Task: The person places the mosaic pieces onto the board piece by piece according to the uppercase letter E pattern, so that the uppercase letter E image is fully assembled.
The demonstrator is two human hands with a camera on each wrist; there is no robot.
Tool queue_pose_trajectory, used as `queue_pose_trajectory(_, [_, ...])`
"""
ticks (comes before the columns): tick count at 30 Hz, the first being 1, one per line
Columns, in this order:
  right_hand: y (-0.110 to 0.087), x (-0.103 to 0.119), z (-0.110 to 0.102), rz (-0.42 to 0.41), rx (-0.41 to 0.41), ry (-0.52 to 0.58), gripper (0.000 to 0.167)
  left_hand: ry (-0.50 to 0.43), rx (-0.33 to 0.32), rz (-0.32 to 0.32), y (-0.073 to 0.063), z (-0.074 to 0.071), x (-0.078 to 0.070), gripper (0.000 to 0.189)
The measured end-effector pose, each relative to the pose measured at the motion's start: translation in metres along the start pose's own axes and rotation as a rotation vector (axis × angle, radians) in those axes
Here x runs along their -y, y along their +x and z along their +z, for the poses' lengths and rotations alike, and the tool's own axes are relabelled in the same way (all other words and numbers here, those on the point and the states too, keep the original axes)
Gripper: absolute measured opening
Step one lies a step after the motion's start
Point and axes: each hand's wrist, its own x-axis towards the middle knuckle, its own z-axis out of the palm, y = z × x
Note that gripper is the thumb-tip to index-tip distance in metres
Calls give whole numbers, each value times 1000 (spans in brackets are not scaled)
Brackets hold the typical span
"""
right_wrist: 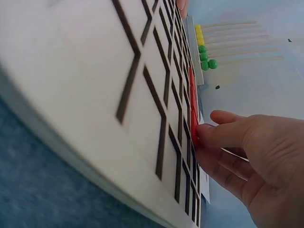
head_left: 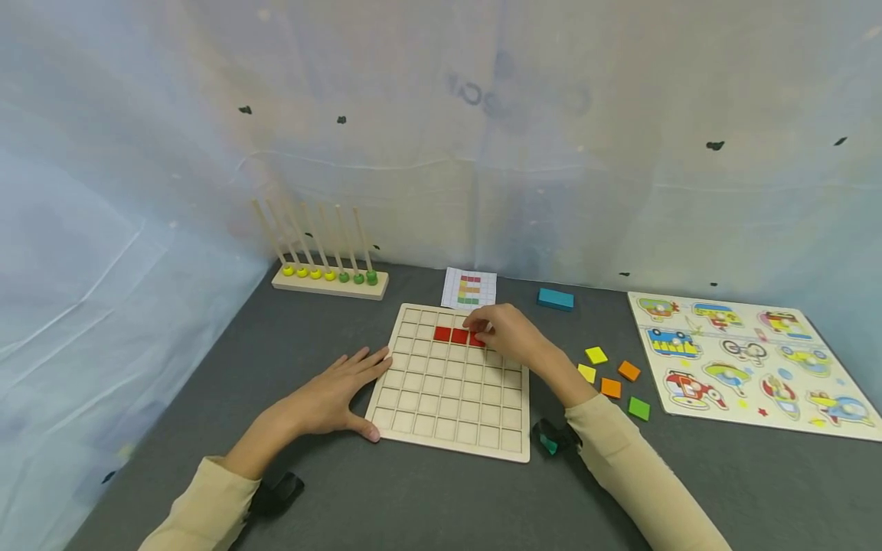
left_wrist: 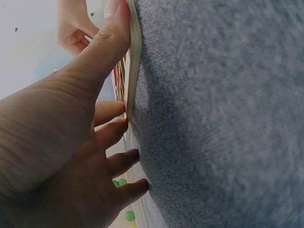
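Observation:
A wooden grid board lies flat on the dark table. Three red square tiles sit side by side in one row near its far edge. My right hand is over the rightmost of them. In the right wrist view, the thumb and curled fingers of that hand meet at the red tile; the fingers partly cover it. My left hand rests at the board's left edge with fingers spread. Its thumb touches the near left corner, and in the left wrist view two fingertips also meet the board's edge.
Right of the board lie loose yellow, orange and green tiles. Behind it are a pattern card and a blue block. A bead-peg stand stands back left, a vehicle puzzle board right.

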Motion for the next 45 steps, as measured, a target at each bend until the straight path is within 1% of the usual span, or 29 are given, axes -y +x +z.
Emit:
queue_pose_trajectory(5, [-7, 0, -7, 31, 4, 14, 20, 0, 2, -6, 0, -1, -1, 115])
queue_pose_trajectory(10, [-25, -5, -22, 32, -11, 8, 21, 2, -4, 4, 0, -1, -1, 114])
queue_pose_trajectory(16, [-53, -23, -44, 76, -44, -31, 24, -2, -5, 10, -1, 0, 0, 114])
queue_pose_trajectory(20, [-74, -40, -57, 126, -44, -60, 27, 0, -6, 5, -2, 0, 0, 113])
queue_pose_trajectory(24, [-94, -52, -69, 172, -39, -87, 30, -3, -7, 8, -2, -1, 0, 113])
queue_pose_trajectory(29, [-117, -59, -82, 229, -31, -127, 33, -6, -5, 11, -2, 0, -1, 113])
queue_pose_trajectory(32, [-127, -62, -85, 241, -9, -133, 33, -2, -2, 8, -2, 0, 0, 113])
queue_pose_trajectory(38, [-136, -67, -84, 204, 3, -118, 34, -8, -4, 4, -3, 1, 0, 113])
queue_pose_trajectory(45, [-135, -70, -78, 173, 15, -138, 33, -6, -4, 2, -1, 1, 0, 113])
